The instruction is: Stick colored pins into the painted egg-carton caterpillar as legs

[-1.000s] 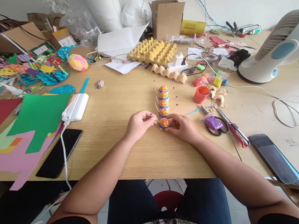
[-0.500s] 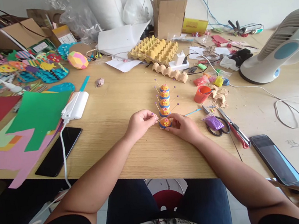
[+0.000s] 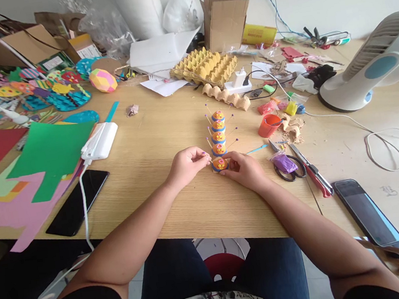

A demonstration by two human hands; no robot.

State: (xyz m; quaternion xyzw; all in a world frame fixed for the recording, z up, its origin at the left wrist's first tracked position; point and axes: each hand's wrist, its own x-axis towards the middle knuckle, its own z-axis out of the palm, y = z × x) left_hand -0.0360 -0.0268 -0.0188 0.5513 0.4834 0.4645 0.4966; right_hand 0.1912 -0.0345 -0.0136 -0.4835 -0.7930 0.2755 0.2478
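Note:
Nearest me on the table is a small orange egg-carton cup figure [image 3: 220,164] with a yellow face and a blue base. My right hand [image 3: 245,169] grips it from the right, thumb at its front and fingers behind. My left hand [image 3: 190,165] pinches a thin stick with a purple tip [image 3: 204,154], its lower end close to the figure's left side; whether it goes in cannot be seen. Behind stands a row of several matching orange figures [image 3: 218,137], with thin purple-tipped sticks jutting out on both sides.
To the right lie scissors [image 3: 290,169], a purple clay packet [image 3: 283,163], a box cutter [image 3: 316,175], a red cup [image 3: 269,125] and a phone [image 3: 368,212]. Leftward are a power bank [image 3: 100,141], a black phone [image 3: 78,202] and coloured paper [image 3: 51,150]. Egg trays [image 3: 206,67] sit behind.
Both hands keep nearly the same pose at the nearest figure. The whole view has shifted very slightly; nothing has been picked up or let go.

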